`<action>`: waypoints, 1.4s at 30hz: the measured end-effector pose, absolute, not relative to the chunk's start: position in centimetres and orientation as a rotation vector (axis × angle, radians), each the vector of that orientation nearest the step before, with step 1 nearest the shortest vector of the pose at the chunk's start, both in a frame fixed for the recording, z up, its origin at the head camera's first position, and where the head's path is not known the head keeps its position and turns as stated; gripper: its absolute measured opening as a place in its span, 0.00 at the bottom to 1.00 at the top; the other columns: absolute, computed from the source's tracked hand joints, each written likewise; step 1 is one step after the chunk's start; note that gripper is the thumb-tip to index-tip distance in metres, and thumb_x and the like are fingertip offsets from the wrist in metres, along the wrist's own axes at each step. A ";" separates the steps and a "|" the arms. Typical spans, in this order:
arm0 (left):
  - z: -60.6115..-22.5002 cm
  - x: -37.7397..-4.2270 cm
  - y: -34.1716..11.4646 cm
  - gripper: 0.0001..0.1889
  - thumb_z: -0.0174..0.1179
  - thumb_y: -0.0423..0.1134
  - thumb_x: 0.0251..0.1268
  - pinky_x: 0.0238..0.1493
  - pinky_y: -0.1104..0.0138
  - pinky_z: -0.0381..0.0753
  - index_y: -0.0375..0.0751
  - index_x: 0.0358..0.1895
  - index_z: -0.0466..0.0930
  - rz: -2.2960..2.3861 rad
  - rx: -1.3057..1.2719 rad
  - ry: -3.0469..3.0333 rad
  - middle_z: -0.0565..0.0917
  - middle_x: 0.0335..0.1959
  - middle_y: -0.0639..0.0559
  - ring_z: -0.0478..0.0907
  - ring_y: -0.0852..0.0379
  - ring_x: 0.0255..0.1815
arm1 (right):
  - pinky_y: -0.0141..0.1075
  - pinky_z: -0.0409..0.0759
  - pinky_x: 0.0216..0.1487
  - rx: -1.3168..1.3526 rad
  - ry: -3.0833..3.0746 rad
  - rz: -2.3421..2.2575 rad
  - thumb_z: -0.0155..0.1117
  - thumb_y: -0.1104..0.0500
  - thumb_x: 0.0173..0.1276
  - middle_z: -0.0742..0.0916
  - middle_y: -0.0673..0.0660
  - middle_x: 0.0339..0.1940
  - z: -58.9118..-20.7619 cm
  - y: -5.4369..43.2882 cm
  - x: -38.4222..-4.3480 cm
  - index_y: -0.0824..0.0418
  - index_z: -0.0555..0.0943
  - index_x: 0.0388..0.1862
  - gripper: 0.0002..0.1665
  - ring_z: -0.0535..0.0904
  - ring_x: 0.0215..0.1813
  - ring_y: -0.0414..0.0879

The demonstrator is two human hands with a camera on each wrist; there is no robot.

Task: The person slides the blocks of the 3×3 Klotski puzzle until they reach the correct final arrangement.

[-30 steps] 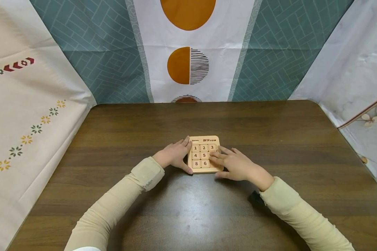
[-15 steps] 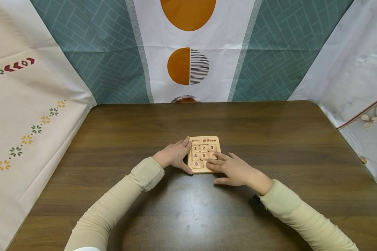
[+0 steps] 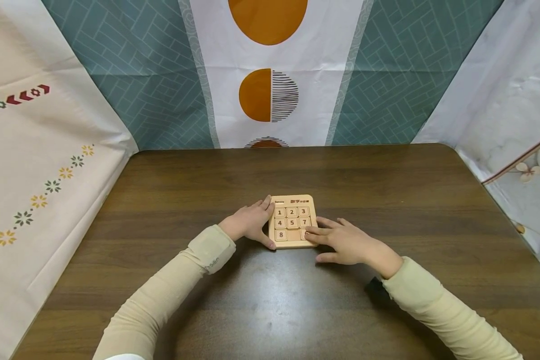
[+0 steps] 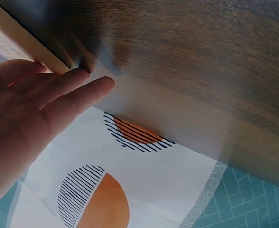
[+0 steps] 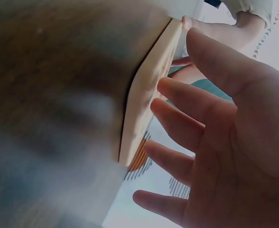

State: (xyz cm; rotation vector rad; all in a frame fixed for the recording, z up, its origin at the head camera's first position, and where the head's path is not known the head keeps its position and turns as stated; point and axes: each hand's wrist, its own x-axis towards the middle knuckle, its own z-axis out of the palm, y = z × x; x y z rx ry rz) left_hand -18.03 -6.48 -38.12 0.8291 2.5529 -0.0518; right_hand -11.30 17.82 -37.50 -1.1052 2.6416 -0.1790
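Note:
A wooden number sliding puzzle lies flat on the table, its tiles reading 1 2 3, then 4 5 7, then 8, a gap and a partly covered tile. My left hand rests against the puzzle's left side, thumb at the near corner and fingers along the edge. In the left wrist view its fingers are fairly straight beside the wooden edge. My right hand has a fingertip on the partly covered tile. Its fingers look spread and only slightly bent beside the puzzle in the right wrist view.
A brown wooden table extends around the puzzle. Behind it hangs a patterned teal and white cloth; pale cloths cover the left and right sides. Something small and black shows under the right wrist.
My right fingers have come off the 7 tile and down to the bottom row. The 6 tile has slid right, leaving the gap at bottom middle. My left hand has stayed put.

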 end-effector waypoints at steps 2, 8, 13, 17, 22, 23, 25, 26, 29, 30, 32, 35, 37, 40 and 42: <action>-38.2 -18.0 -6.5 0.63 0.62 0.71 0.37 0.60 0.47 0.59 0.32 0.71 0.43 -0.057 0.829 2.551 0.39 0.72 0.37 0.47 0.41 0.70 | 0.63 0.56 0.58 -1.117 2.643 -0.176 0.57 0.43 0.63 0.69 0.55 0.67 -37.4 17.6 -11.3 0.56 0.68 0.66 0.35 0.55 0.69 0.58; -38.2 -18.0 -6.5 0.63 0.62 0.71 0.37 0.59 0.47 0.60 0.32 0.71 0.43 -0.058 0.836 2.553 0.39 0.72 0.36 0.48 0.40 0.69 | 0.62 0.56 0.58 -1.187 2.626 -0.164 0.57 0.42 0.63 0.67 0.54 0.68 -37.4 15.8 -11.5 0.57 0.67 0.66 0.36 0.53 0.70 0.57; -38.0 -18.0 -6.5 0.63 0.62 0.71 0.37 0.59 0.48 0.61 0.31 0.71 0.44 -0.066 0.842 2.556 0.40 0.71 0.36 0.49 0.40 0.69 | 0.61 0.54 0.60 -1.232 2.618 -0.161 0.58 0.42 0.63 0.66 0.53 0.69 -37.5 14.1 -11.6 0.56 0.65 0.67 0.37 0.51 0.71 0.56; -37.9 -17.9 -6.6 0.62 0.62 0.70 0.38 0.59 0.48 0.61 0.31 0.70 0.44 -0.064 0.835 2.553 0.40 0.71 0.35 0.48 0.40 0.69 | 0.60 0.53 0.61 -1.247 2.609 -0.145 0.57 0.42 0.63 0.66 0.52 0.69 -37.7 13.4 -11.8 0.56 0.64 0.68 0.38 0.51 0.71 0.55; -37.9 -18.0 -6.6 0.62 0.62 0.70 0.39 0.59 0.48 0.61 0.31 0.70 0.43 -0.068 0.839 2.551 0.40 0.71 0.35 0.48 0.40 0.69 | 0.60 0.54 0.61 -1.241 2.596 -0.135 0.57 0.41 0.63 0.67 0.51 0.68 -37.9 13.1 -12.0 0.55 0.65 0.68 0.37 0.50 0.71 0.56; -38.0 -18.0 -6.6 0.63 0.61 0.70 0.38 0.59 0.48 0.61 0.31 0.70 0.43 -0.063 0.841 2.553 0.40 0.71 0.35 0.48 0.40 0.69 | 0.60 0.53 0.61 -1.233 2.594 -0.134 0.56 0.41 0.63 0.67 0.51 0.68 -37.9 13.2 -12.0 0.55 0.65 0.67 0.37 0.50 0.71 0.56; -38.1 -18.0 -6.6 0.63 0.61 0.71 0.38 0.59 0.48 0.61 0.31 0.70 0.44 -0.058 0.844 2.554 0.40 0.71 0.35 0.49 0.40 0.69 | 0.60 0.53 0.61 -1.223 2.593 -0.133 0.56 0.41 0.63 0.67 0.50 0.68 -37.9 13.3 -12.1 0.55 0.65 0.67 0.36 0.50 0.71 0.55; -38.1 -18.0 -6.6 0.63 0.61 0.71 0.38 0.59 0.47 0.61 0.31 0.70 0.44 -0.058 0.845 2.555 0.40 0.71 0.36 0.49 0.40 0.69 | 0.60 0.53 0.61 -1.220 2.593 -0.136 0.56 0.41 0.63 0.67 0.50 0.68 -37.9 13.4 -12.0 0.55 0.65 0.67 0.36 0.50 0.71 0.55; -38.2 -18.0 -6.6 0.63 0.62 0.71 0.38 0.59 0.47 0.60 0.31 0.70 0.44 -0.060 0.846 2.553 0.40 0.71 0.36 0.49 0.40 0.69 | 0.60 0.54 0.61 -1.225 2.608 -0.141 0.57 0.41 0.63 0.68 0.51 0.67 -37.9 13.7 -12.0 0.55 0.67 0.66 0.35 0.51 0.71 0.56; -38.2 -18.0 -6.6 0.63 0.62 0.71 0.38 0.59 0.47 0.60 0.31 0.70 0.44 -0.063 0.845 2.552 0.40 0.71 0.36 0.49 0.40 0.69 | 0.60 0.54 0.61 -1.232 2.611 -0.147 0.57 0.42 0.63 0.69 0.51 0.67 -37.9 13.9 -11.9 0.55 0.68 0.66 0.35 0.52 0.71 0.56; -38.2 -17.9 -6.6 0.62 0.62 0.71 0.38 0.59 0.47 0.60 0.32 0.71 0.44 -0.065 0.844 2.552 0.40 0.71 0.36 0.49 0.40 0.69 | 0.60 0.55 0.60 -1.235 2.613 -0.153 0.57 0.42 0.63 0.69 0.52 0.66 -37.9 14.3 -11.8 0.56 0.69 0.65 0.35 0.53 0.70 0.57; -38.1 -17.9 -6.6 0.62 0.62 0.70 0.38 0.59 0.47 0.60 0.32 0.71 0.44 -0.064 0.842 2.551 0.40 0.71 0.36 0.49 0.40 0.69 | 0.61 0.56 0.59 -1.211 2.604 -0.164 0.58 0.42 0.63 0.70 0.52 0.66 -37.7 14.9 -11.8 0.57 0.69 0.64 0.34 0.53 0.70 0.58; -38.0 -17.9 -6.5 0.62 0.62 0.70 0.38 0.60 0.47 0.60 0.32 0.71 0.44 -0.062 0.837 2.550 0.39 0.72 0.36 0.49 0.40 0.69 | 0.61 0.55 0.59 -1.188 2.599 -0.157 0.57 0.42 0.63 0.70 0.52 0.66 -37.5 15.3 -11.8 0.56 0.69 0.64 0.34 0.53 0.70 0.58; -38.0 -17.9 -6.5 0.62 0.62 0.70 0.38 0.60 0.47 0.60 0.32 0.71 0.43 -0.064 0.830 2.548 0.39 0.72 0.37 0.49 0.41 0.69 | 0.61 0.55 0.60 -1.175 2.596 -0.149 0.57 0.43 0.63 0.70 0.52 0.66 -37.3 15.6 -11.9 0.56 0.70 0.64 0.33 0.53 0.70 0.58; -37.9 -17.9 -6.5 0.62 0.61 0.71 0.38 0.60 0.47 0.60 0.32 0.71 0.43 -0.069 0.828 2.548 0.39 0.72 0.37 0.49 0.41 0.69 | 0.61 0.56 0.59 -1.189 2.596 -0.149 0.57 0.43 0.63 0.70 0.53 0.66 -37.2 15.7 -11.9 0.57 0.70 0.64 0.33 0.53 0.70 0.58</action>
